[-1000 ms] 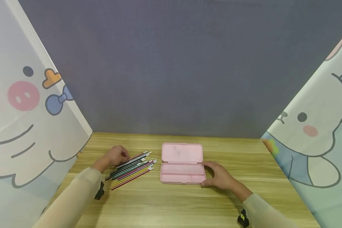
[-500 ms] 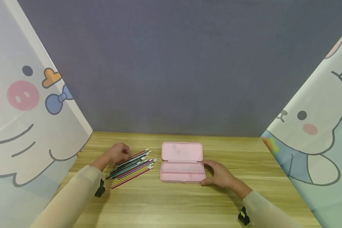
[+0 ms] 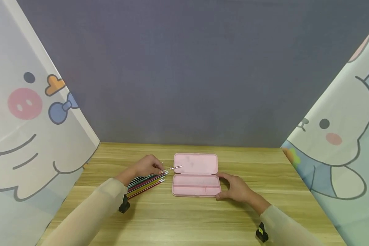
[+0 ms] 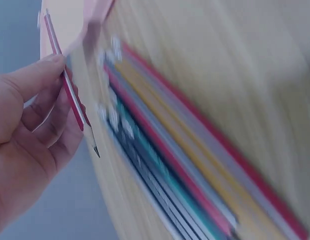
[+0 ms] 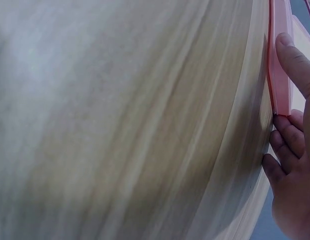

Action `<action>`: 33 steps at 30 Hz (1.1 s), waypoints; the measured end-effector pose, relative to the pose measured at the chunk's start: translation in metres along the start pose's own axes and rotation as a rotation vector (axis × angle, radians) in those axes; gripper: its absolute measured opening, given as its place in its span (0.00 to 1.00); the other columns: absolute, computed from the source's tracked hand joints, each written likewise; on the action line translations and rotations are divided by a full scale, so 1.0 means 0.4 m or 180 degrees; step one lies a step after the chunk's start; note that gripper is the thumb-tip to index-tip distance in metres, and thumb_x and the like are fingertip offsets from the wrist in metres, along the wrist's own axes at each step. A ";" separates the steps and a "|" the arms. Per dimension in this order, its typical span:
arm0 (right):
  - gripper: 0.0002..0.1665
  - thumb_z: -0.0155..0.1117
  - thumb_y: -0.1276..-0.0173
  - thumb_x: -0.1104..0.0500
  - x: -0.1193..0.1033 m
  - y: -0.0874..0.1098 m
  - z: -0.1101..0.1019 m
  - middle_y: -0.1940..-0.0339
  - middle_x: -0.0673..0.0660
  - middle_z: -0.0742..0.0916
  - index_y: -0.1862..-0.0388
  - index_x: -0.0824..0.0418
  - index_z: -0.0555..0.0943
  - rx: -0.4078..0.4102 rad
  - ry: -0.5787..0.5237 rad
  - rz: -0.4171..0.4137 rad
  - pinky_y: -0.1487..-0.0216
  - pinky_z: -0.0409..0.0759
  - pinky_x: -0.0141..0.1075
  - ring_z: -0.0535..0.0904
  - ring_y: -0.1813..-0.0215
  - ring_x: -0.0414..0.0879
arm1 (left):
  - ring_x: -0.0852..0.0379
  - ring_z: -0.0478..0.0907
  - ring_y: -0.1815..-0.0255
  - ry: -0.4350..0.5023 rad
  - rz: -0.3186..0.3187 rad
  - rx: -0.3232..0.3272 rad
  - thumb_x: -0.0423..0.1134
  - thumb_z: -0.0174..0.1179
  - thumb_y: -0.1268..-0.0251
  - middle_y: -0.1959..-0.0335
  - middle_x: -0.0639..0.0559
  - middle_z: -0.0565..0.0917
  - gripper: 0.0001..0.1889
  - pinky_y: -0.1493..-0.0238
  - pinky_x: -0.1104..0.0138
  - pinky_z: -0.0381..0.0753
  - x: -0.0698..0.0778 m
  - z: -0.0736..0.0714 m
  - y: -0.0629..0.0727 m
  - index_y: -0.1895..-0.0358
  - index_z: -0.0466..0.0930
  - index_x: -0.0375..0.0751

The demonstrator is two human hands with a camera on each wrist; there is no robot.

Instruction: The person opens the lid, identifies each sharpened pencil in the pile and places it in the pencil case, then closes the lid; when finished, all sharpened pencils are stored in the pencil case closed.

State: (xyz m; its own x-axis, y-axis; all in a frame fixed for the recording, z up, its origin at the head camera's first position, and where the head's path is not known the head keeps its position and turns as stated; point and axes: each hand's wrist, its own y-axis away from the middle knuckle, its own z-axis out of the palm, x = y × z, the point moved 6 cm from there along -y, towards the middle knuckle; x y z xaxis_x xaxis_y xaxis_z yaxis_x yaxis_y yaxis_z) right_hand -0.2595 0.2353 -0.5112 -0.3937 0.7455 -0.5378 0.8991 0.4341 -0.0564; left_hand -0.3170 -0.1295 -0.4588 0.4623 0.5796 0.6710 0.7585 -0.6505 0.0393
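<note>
My left hand (image 3: 147, 166) pinches a red pencil (image 4: 73, 100) between thumb and fingers, up over the other pencils; its eraser end overlaps the pink lid in the head view. In the left wrist view the sharpened tip points back toward the pile. Several pencils (image 4: 180, 145) in red, yellow, pink, green and dark colours lie side by side on the table, partly hidden under the left hand in the head view. An open pink pencil case (image 3: 184, 180) lies flat with its compartments bare. At its right end, my right hand (image 3: 238, 189) grips it, thumb at the front corner, fingers behind.
The case's lid (image 3: 200, 162) is folded back toward a dark grey panel (image 3: 190, 85) behind the wooden table (image 3: 178, 222). Cartoon-printed panels (image 3: 338, 150) stand at both sides.
The left hand has moved right from the far side of the pile toward the case, bringing the red pencil out of the pile. The right hand and the case have stayed in place.
</note>
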 end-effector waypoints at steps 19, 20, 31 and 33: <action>0.59 0.83 0.55 0.33 -0.002 0.000 0.002 0.32 0.58 0.83 0.27 0.56 0.75 -0.0038 -0.0083 0.0132 0.34 0.76 0.55 0.78 0.31 0.57 | 0.66 0.82 0.64 -0.0544 0.0349 -0.0279 0.27 0.68 0.40 0.64 0.54 0.91 0.08 0.56 0.72 0.81 0.187 0.218 -0.211 0.62 0.93 0.42; 0.59 0.83 0.55 0.33 -0.002 -0.001 0.003 0.32 0.58 0.83 0.27 0.56 0.75 -0.0032 -0.0089 0.0130 0.34 0.76 0.55 0.78 0.32 0.57 | 0.66 0.82 0.63 -0.0585 0.0310 -0.0273 0.28 0.68 0.39 0.64 0.55 0.91 0.07 0.55 0.71 0.81 0.190 0.223 -0.217 0.62 0.93 0.43; 0.58 0.84 0.55 0.34 -0.006 0.003 0.001 0.33 0.58 0.84 0.28 0.57 0.75 0.0020 -0.0086 0.0092 0.35 0.77 0.55 0.79 0.32 0.56 | 0.65 0.82 0.63 -0.1044 0.0017 -0.0274 0.33 0.72 0.41 0.64 0.61 0.91 0.07 0.56 0.70 0.80 0.195 0.255 -0.234 0.65 0.94 0.51; 0.58 0.84 0.55 0.34 -0.006 0.003 -0.001 0.33 0.58 0.83 0.28 0.57 0.75 0.0030 -0.0102 0.0093 0.35 0.77 0.55 0.79 0.32 0.57 | 0.66 0.82 0.63 -0.1033 -0.0009 -0.0298 0.33 0.72 0.41 0.65 0.61 0.91 0.07 0.57 0.71 0.80 0.193 0.258 -0.236 0.65 0.94 0.51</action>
State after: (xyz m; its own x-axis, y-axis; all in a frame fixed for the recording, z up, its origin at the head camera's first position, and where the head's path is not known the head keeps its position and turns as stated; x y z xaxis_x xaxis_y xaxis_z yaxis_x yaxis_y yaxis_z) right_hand -0.2573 0.2341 -0.5098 -0.3610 0.7412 -0.5659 0.9120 0.4073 -0.0482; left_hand -0.3055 0.0273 -0.4871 0.5937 0.6978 0.4007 0.7216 -0.6821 0.1186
